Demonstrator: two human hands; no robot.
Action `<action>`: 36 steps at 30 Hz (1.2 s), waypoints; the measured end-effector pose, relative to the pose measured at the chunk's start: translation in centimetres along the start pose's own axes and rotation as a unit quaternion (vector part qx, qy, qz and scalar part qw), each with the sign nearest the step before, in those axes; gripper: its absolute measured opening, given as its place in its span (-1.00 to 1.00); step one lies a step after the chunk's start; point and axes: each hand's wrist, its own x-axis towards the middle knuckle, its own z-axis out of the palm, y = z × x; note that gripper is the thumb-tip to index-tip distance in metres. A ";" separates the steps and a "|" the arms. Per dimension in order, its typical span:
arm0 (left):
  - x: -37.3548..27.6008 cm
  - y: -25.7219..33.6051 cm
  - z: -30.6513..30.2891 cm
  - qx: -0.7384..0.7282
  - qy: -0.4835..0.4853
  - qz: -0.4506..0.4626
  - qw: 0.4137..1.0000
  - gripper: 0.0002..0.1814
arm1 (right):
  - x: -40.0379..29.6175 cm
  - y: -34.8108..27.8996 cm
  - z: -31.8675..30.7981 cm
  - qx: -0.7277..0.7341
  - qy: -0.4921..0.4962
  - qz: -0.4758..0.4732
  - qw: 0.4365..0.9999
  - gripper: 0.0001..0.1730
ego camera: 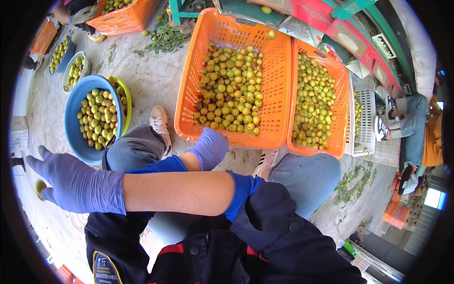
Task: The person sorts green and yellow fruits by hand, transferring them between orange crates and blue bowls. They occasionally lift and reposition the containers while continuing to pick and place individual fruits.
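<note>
My right hand [76, 183], in a purple disposable glove, reaches far to the left across my left forearm. Its fingers are spread. A green jujube-like fruit [39, 190] shows at the thumb tip, partly covered by it and not enclosed. My left hand [212, 149], gloved the same way, is curled at the near rim of an orange plastic crate [232, 137]. Its fingers hide whatever might be inside. The crate holds many green and brownish jujube-like fruits [230, 88]. Another fruit [271, 34] appears in front of the crate's far wall.
A blue basin [71, 124] of fruit overlaps a yellow-green basin [127, 106] on my left. More fruit fills a second orange crate [319, 152] beside a white crate [370, 120]. A red and green machine [319, 21] stands beyond. Co-workers' gloved hand [83, 16] and legs [413, 117] show at the sides.
</note>
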 end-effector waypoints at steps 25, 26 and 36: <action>0.8 -0.9 1.6 0.008 0.013 0.031 0.999 -0.64 | -18.0 3.8 -32.6 -0.505 -0.311 0.293 0.750 -0.57; 1.0 -0.6 1.4 0.006 0.010 0.035 0.999 -0.64 | -17.8 3.6 -32.3 -0.526 -0.332 0.319 0.715 -0.58; 3.1 1.2 -1.4 -0.056 0.023 0.092 0.994 -0.61 | -16.7 2.1 -32.9 -0.536 -0.318 0.288 0.727 -0.66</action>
